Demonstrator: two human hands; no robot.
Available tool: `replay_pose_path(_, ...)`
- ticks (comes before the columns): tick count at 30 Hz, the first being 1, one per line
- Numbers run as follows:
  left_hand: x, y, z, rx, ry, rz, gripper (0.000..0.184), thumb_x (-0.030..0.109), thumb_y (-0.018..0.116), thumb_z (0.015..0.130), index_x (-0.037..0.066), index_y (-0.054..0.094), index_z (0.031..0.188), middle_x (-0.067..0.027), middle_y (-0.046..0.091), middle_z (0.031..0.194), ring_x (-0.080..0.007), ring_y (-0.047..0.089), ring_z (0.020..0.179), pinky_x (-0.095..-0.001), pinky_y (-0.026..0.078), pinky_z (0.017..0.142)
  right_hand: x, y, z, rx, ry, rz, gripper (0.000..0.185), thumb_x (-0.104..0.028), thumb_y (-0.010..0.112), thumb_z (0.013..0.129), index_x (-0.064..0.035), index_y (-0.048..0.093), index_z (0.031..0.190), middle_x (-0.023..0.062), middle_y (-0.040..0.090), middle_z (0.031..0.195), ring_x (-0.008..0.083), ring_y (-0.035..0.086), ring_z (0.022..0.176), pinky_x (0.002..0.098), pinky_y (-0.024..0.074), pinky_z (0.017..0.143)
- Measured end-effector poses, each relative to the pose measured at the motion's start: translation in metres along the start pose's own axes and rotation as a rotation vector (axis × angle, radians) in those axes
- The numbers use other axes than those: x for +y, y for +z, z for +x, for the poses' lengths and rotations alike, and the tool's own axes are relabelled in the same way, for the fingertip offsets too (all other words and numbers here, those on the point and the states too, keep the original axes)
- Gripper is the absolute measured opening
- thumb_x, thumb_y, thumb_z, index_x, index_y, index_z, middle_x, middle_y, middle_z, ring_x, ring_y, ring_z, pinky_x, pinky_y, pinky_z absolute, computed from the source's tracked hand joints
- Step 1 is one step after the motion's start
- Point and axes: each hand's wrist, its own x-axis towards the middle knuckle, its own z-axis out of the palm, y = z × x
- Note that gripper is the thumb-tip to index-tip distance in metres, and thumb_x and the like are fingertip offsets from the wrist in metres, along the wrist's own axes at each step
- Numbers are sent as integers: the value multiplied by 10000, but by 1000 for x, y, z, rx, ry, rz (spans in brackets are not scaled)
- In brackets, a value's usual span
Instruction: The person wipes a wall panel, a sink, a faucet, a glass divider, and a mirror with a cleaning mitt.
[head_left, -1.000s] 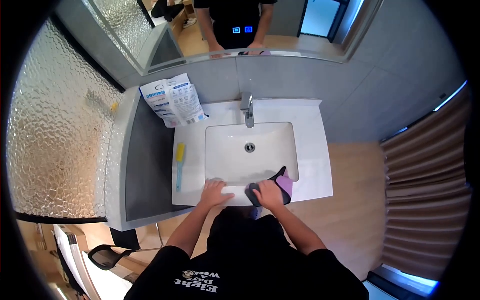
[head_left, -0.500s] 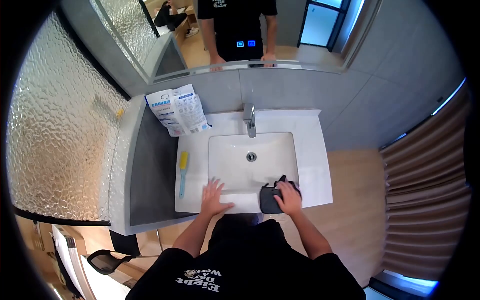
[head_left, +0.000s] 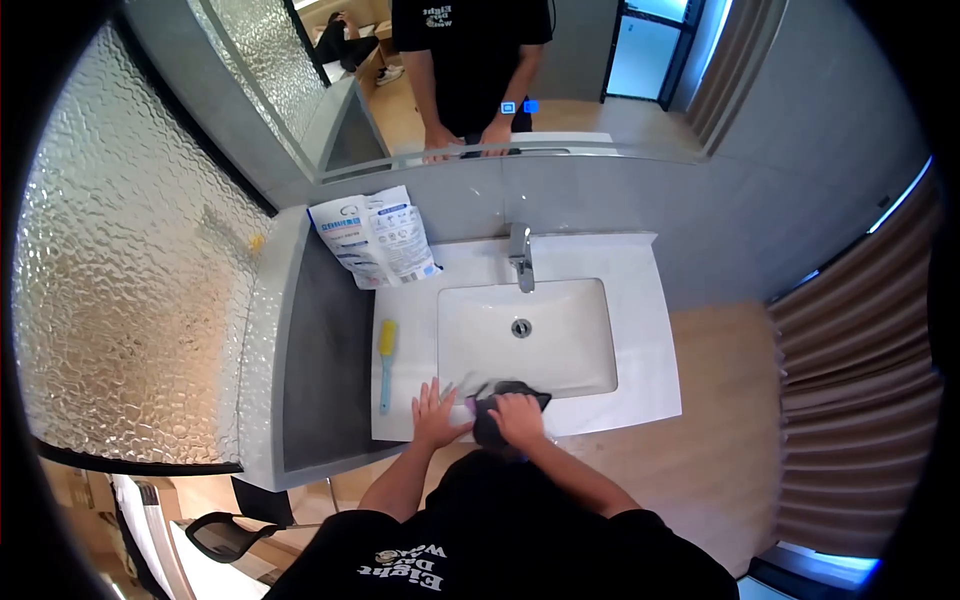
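Observation:
My left hand (head_left: 437, 415) lies flat with fingers spread on the front rim of the white washbasin counter, just left of the basin (head_left: 560, 350). Under my right hand (head_left: 519, 420) is a small dark grey fabric item with black straps (head_left: 487, 428), its exact kind unclear. The right fingers are curled over it and grip it at the counter's front edge. It is slightly blurred by motion, and its right part is hidden by the hand.
A chrome faucet (head_left: 521, 258) stands behind the basin. On the left of the counter lie a yellow-headed brush with a blue handle (head_left: 387, 365) and, farther back, a white printed bag (head_left: 375, 240). A mirror (head_left: 580, 120) hangs above; another person sits reflected in it.
My right hand has moved left with the dark fabric item, from the right front of the basin to beside my left hand. The left hand stays spread on the counter. The view has shifted slightly.

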Motion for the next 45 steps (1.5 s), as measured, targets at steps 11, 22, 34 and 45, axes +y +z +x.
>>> replay_pose_path(11,1,-4,-7,23,-16,-109,965,746,685,726,301,407,1536,-99,-1,1696,-299,-41,1559,-528,-16,1229,59,-35,-19,-159,-118,50,327,-275,623,935,-49,643,1171,131,679,1089,328,640,1017,448,520,870)
replay_pose_path(22,4,-12,-5,-65,-51,-133,1081,836,664,663,265,401,1543,-111,-37,1695,-305,-80,1556,-506,-46,1229,191,-84,-147,53,431,-139,493,-174,600,955,-101,505,1434,68,474,1522,271,458,1386,406,404,1117)
replay_pose_path(34,12,-21,2,-46,-110,-19,1291,836,694,630,165,185,1609,-135,67,1685,-336,31,1554,-535,50,1235,283,-98,-37,-10,732,-242,717,-310,504,985,46,240,1549,202,181,1652,371,191,1520,478,220,1215)
replay_pose_path(45,15,-27,4,-15,-203,-69,1540,818,782,502,60,20,1606,-171,57,1678,-342,21,1555,-518,57,1240,228,-81,-27,-14,704,-282,931,-523,548,929,110,220,1527,312,138,1621,477,86,1514,603,120,1206)
